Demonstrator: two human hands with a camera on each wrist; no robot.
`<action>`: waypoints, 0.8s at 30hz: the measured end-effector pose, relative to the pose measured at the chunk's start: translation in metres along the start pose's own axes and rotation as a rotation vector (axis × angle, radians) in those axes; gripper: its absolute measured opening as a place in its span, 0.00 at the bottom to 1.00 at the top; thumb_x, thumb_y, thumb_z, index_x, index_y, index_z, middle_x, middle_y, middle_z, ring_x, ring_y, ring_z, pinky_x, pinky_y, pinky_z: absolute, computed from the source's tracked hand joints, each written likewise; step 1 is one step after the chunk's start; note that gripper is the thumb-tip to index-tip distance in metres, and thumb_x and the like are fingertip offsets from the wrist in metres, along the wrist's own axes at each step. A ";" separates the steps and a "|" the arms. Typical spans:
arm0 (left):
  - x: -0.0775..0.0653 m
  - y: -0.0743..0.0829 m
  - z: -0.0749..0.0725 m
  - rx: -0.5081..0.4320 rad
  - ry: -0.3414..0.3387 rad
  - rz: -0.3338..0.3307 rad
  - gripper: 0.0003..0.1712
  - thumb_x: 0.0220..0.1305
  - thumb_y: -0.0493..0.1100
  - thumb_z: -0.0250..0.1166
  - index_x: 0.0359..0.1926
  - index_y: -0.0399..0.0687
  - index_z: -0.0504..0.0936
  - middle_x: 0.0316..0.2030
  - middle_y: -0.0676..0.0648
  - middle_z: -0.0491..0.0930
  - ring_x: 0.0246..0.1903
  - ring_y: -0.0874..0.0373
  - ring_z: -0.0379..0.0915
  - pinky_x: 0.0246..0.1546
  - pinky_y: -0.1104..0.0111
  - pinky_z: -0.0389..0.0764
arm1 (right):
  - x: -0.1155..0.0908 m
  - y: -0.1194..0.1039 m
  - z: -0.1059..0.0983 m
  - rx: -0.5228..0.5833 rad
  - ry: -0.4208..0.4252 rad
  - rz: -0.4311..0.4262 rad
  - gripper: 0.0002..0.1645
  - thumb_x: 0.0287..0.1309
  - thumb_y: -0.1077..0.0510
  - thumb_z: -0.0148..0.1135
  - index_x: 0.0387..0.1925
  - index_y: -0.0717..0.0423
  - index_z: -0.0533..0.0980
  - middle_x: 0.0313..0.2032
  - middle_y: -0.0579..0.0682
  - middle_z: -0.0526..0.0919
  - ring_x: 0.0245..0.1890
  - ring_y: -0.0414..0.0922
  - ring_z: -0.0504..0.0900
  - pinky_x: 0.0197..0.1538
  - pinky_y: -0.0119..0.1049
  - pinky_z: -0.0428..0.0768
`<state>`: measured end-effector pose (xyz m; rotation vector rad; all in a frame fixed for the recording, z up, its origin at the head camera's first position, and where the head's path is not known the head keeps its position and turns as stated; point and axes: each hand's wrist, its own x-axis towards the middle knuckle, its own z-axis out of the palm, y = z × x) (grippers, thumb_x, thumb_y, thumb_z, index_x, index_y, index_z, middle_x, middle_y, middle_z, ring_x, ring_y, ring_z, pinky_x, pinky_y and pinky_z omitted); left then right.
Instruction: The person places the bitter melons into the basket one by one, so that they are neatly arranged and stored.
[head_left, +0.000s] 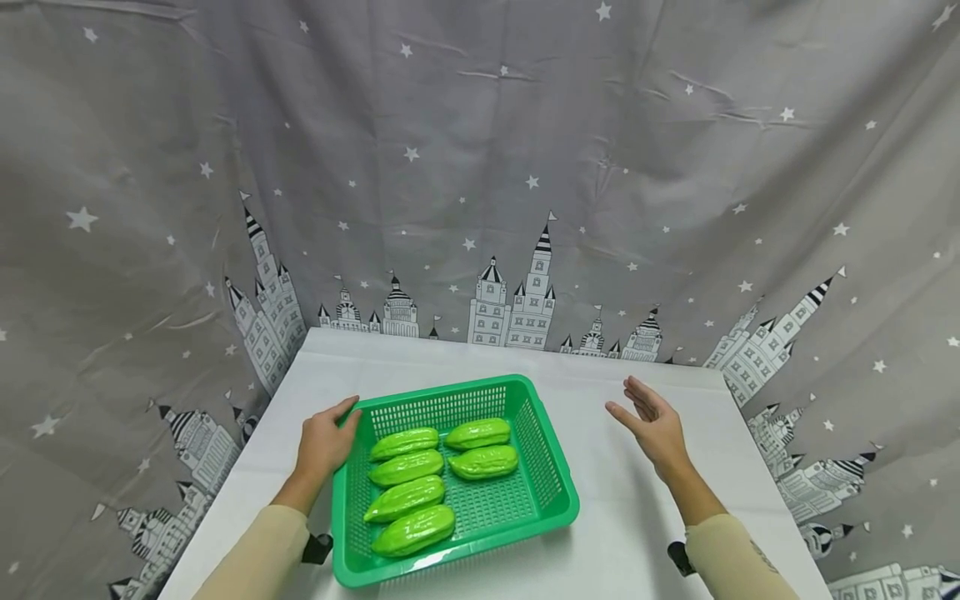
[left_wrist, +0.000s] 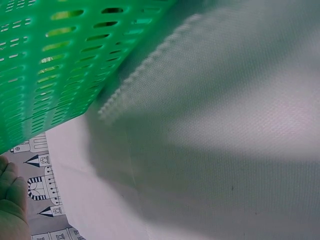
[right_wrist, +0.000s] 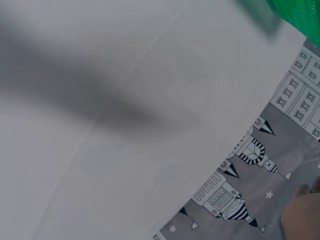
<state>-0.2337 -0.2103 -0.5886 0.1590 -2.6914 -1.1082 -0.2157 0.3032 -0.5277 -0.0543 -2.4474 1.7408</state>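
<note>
A green plastic basket (head_left: pixel 555 492) with slotted walls is at the middle front of the white table, turned slightly askew. Inside lie several bright green, ridged vegetables like bitter melons (head_left: pixel 408 497), most of them in a column along the left side and two (head_left: pixel 483 462) at the right. My left hand (head_left: pixel 324 442) grips the basket's left rim near the far corner, its thumb by the edge; in the left wrist view, part of that hand (left_wrist: pixel 12 205) shows beside the slotted wall. To the right of the basket, my right hand (head_left: pixel 656 429) is apart from it, fingers extended and holding nothing.
The white table (head_left: pixel 630 533) carries the basket, with white surface showing to its right. Behind and around the table hangs a grey curtain (head_left: pixel 450 167) printed with stars and castles. A dark strap piece (head_left: pixel 317 548) sits at the left wrist.
</note>
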 end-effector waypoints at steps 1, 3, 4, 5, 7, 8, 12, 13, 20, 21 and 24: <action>0.000 0.000 0.000 0.001 0.003 0.001 0.23 0.75 0.45 0.60 0.66 0.42 0.77 0.60 0.34 0.76 0.60 0.34 0.72 0.58 0.41 0.73 | 0.000 0.000 0.000 -0.001 0.001 0.001 0.48 0.62 0.48 0.72 0.75 0.62 0.61 0.73 0.58 0.65 0.73 0.54 0.63 0.74 0.41 0.59; 0.000 0.000 0.001 -0.001 0.007 0.000 0.23 0.74 0.45 0.60 0.66 0.42 0.78 0.60 0.34 0.77 0.60 0.34 0.72 0.59 0.41 0.73 | 0.000 0.000 0.001 0.001 0.000 0.005 0.48 0.61 0.48 0.72 0.75 0.62 0.61 0.72 0.58 0.65 0.72 0.53 0.63 0.74 0.41 0.59; 0.000 0.000 0.002 -0.001 0.010 0.000 0.23 0.74 0.45 0.60 0.65 0.42 0.78 0.60 0.34 0.77 0.60 0.34 0.72 0.59 0.41 0.73 | 0.000 0.000 0.001 0.002 -0.001 0.008 0.48 0.61 0.48 0.72 0.75 0.62 0.61 0.72 0.58 0.65 0.72 0.53 0.63 0.74 0.40 0.59; 0.001 0.000 0.002 0.001 0.011 0.004 0.23 0.74 0.45 0.60 0.65 0.42 0.78 0.60 0.34 0.76 0.60 0.33 0.71 0.59 0.41 0.73 | 0.000 0.000 0.001 0.005 -0.002 0.009 0.48 0.61 0.48 0.73 0.75 0.62 0.61 0.72 0.58 0.65 0.72 0.53 0.63 0.74 0.40 0.59; 0.002 0.000 0.003 0.004 0.013 0.005 0.23 0.74 0.45 0.60 0.65 0.41 0.78 0.59 0.34 0.77 0.60 0.34 0.72 0.59 0.41 0.72 | 0.001 -0.001 0.001 0.008 -0.007 0.012 0.49 0.61 0.48 0.73 0.75 0.61 0.61 0.72 0.57 0.65 0.72 0.53 0.63 0.74 0.40 0.59; 0.002 0.000 0.003 0.002 0.014 0.003 0.23 0.74 0.45 0.60 0.65 0.42 0.79 0.59 0.34 0.77 0.60 0.34 0.72 0.59 0.41 0.73 | 0.001 -0.001 0.001 0.009 -0.009 0.011 0.49 0.61 0.48 0.73 0.75 0.61 0.61 0.72 0.57 0.65 0.72 0.53 0.63 0.74 0.40 0.59; 0.006 0.003 0.004 0.002 -0.002 0.014 0.23 0.75 0.44 0.60 0.65 0.41 0.78 0.60 0.34 0.77 0.60 0.34 0.72 0.59 0.41 0.73 | 0.003 -0.001 0.001 0.006 -0.010 0.000 0.49 0.61 0.47 0.72 0.75 0.61 0.61 0.73 0.57 0.65 0.73 0.53 0.63 0.74 0.40 0.59; 0.006 0.003 0.004 0.004 -0.009 0.016 0.23 0.75 0.44 0.60 0.66 0.40 0.77 0.60 0.33 0.76 0.60 0.34 0.72 0.58 0.41 0.73 | 0.004 0.000 0.001 0.007 -0.009 -0.004 0.48 0.61 0.48 0.72 0.75 0.61 0.61 0.72 0.57 0.65 0.72 0.53 0.63 0.74 0.40 0.59; 0.003 0.007 -0.001 0.065 -0.069 0.041 0.26 0.75 0.46 0.59 0.67 0.36 0.74 0.63 0.33 0.73 0.62 0.34 0.70 0.60 0.42 0.72 | 0.002 0.001 0.006 0.021 -0.024 -0.010 0.48 0.60 0.48 0.73 0.74 0.61 0.62 0.71 0.59 0.66 0.72 0.53 0.64 0.74 0.40 0.59; 0.003 0.007 -0.002 0.076 -0.074 0.052 0.26 0.75 0.46 0.59 0.67 0.35 0.74 0.63 0.33 0.72 0.62 0.34 0.69 0.61 0.42 0.71 | 0.001 0.001 0.007 0.019 -0.024 -0.008 0.48 0.60 0.48 0.73 0.74 0.61 0.62 0.71 0.58 0.67 0.72 0.53 0.64 0.74 0.40 0.59; 0.003 0.010 -0.008 0.093 -0.080 0.084 0.29 0.75 0.46 0.59 0.68 0.32 0.71 0.66 0.32 0.69 0.66 0.35 0.65 0.65 0.43 0.67 | 0.000 0.001 0.010 0.007 -0.026 -0.018 0.47 0.60 0.48 0.73 0.74 0.62 0.63 0.71 0.59 0.67 0.72 0.53 0.64 0.74 0.41 0.59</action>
